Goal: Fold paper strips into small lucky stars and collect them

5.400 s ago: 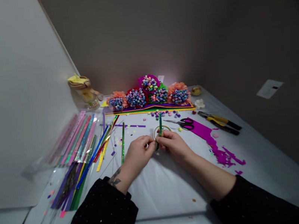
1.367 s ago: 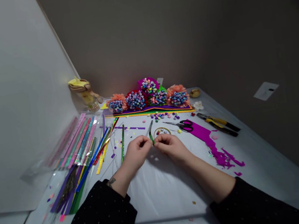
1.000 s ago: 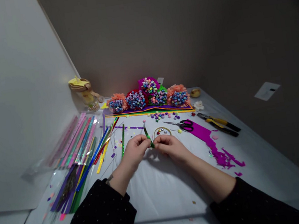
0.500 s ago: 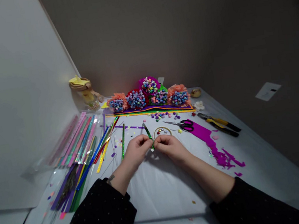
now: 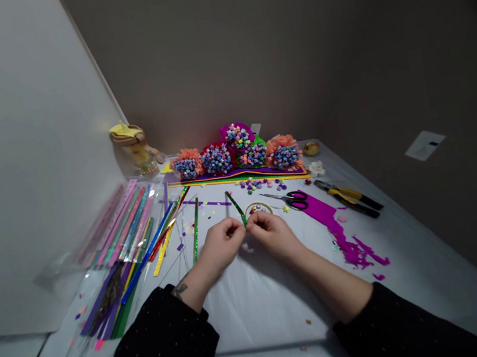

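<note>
A narrow green glitter paper strip (image 5: 235, 204) rises from between my fingertips, its free end pointing away from me. My left hand (image 5: 224, 241) pinches its near end from one side. From the other side my right hand (image 5: 272, 234) pinches the same end, fingertips almost meeting the left ones. The fingers hide how the strip is bent there. Just beyond my right hand lies a shallow round dish (image 5: 258, 208) with small folded stars in it. Another green glitter strip (image 5: 196, 230) lies flat to the left of my left hand.
Scissors (image 5: 289, 197), torn magenta paper (image 5: 320, 211) and yellow-black pliers (image 5: 350, 197) lie at right. Packs of coloured strips (image 5: 123, 221) spread over the left side. Star-filled bouquets (image 5: 217, 159) line the back, with loose paper stars (image 5: 258, 185) before them.
Both hands have shifted slightly, still pinching the green strip. The strip's free end now reaches a little farther up and away from me.
</note>
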A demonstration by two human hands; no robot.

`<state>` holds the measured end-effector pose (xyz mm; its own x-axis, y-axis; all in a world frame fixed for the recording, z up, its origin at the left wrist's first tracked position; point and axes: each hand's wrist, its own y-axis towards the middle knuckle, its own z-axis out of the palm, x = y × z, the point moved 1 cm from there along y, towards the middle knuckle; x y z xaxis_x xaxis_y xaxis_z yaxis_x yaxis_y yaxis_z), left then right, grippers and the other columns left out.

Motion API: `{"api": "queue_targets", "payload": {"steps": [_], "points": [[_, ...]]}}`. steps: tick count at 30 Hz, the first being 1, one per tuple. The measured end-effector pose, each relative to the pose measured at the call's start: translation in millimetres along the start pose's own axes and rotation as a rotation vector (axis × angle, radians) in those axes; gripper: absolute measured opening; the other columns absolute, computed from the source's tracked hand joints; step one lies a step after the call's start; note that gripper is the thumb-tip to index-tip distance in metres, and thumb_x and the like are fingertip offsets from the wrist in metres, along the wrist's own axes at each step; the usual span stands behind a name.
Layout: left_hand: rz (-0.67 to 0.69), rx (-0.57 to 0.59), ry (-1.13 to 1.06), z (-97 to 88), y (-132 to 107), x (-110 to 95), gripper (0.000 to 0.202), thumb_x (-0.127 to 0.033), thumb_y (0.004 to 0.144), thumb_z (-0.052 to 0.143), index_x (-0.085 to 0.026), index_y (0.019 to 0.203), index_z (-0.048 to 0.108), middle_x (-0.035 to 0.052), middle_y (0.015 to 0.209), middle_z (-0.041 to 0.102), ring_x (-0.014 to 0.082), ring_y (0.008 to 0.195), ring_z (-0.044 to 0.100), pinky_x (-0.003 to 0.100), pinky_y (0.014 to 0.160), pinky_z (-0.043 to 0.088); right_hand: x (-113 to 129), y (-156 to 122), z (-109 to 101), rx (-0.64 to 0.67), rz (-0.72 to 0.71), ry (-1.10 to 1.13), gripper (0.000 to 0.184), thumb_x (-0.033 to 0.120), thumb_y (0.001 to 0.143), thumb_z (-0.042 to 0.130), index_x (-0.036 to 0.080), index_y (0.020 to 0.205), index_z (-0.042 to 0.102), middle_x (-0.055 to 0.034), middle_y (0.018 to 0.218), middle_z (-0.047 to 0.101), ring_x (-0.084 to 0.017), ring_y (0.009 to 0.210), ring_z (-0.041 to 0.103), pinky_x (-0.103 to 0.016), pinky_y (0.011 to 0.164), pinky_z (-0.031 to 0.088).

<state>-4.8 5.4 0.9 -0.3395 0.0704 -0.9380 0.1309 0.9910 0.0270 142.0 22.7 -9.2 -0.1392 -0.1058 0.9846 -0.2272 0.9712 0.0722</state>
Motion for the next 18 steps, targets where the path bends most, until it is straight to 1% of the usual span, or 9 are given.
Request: {"api": "queue_targets", "payload": {"steps": [2,6,8,11,14,18], "points": [[0.015,-0.005,-0.001,-1.0,-0.9,-2.1,0.013,-0.026,0.075,0.051,-0.016,0.068,0.057,-0.0023,0.063,0.053,0.0126,0.062,0.048,0.023,0.059,0.038,-1.0,-0.8,0.6,0.014,0.022,0.034,0.017,0.033,0.071,0.056,0.018,0.065,0.052,0.0029,0.059,0.047,-0.012,0.056,0.041,-0.023,0.054,0.034],[0.028,-0.052,-0.007,-4.0,-1.8,-5.5,0.015,-0.026,0.076,0.05,-0.016,0.072,0.06,-0.0014,0.067,0.057,0.0133,0.066,0.051,0.022,0.061,0.04,-4.7,-1.2,0.4,0.042,0.096,0.159,0.021,0.038,0.073,0.057,0.018,0.07,0.054,0.0055,0.051,0.04,-0.01,0.046,0.034,-0.022,0.045,0.027],[0.007,-0.082,0.037,-4.0,-0.8,-3.8,0.015,-0.027,0.076,0.051,-0.016,0.072,0.061,-0.0018,0.065,0.057,0.0133,0.065,0.051,0.022,0.059,0.039,-5.3,-1.1,0.4,0.063,0.11,0.194,0.02,0.037,0.071,0.059,0.017,0.072,0.055,0.0062,0.051,0.04,-0.009,0.044,0.032,-0.021,0.043,0.025],[-0.034,-0.118,0.095,-2.0,2.8,3.8,0.015,-0.029,0.073,0.054,-0.017,0.07,0.062,-0.0035,0.06,0.055,0.0124,0.06,0.05,0.022,0.056,0.038,-4.9,-0.8,0.8,0.078,0.124,0.204,0.02,0.036,0.069,0.061,0.017,0.071,0.054,0.0066,0.051,0.04,-0.008,0.043,0.032,-0.021,0.042,0.024],[-0.036,-0.11,0.087,0.0,6.5,11.2,0.016,-0.032,0.072,0.054,-0.017,0.069,0.06,-0.0032,0.061,0.054,0.0125,0.06,0.05,0.022,0.057,0.039,-5.2,-0.4,1.1,0.071,0.133,0.187,0.02,0.034,0.067,0.062,0.017,0.071,0.053,0.0067,0.051,0.04,-0.008,0.043,0.032,-0.021,0.042,0.024],[-0.011,-0.077,0.037,1.3,7.8,12.7,0.017,-0.033,0.073,0.054,-0.017,0.07,0.058,-0.0022,0.063,0.055,0.0126,0.061,0.051,0.023,0.057,0.04,-6.6,-0.4,1.2,0.062,0.127,0.148,0.018,0.033,0.068,0.06,0.017,0.071,0.052,0.0064,0.053,0.04,-0.008,0.046,0.034,-0.021,0.044,0.025]]}}
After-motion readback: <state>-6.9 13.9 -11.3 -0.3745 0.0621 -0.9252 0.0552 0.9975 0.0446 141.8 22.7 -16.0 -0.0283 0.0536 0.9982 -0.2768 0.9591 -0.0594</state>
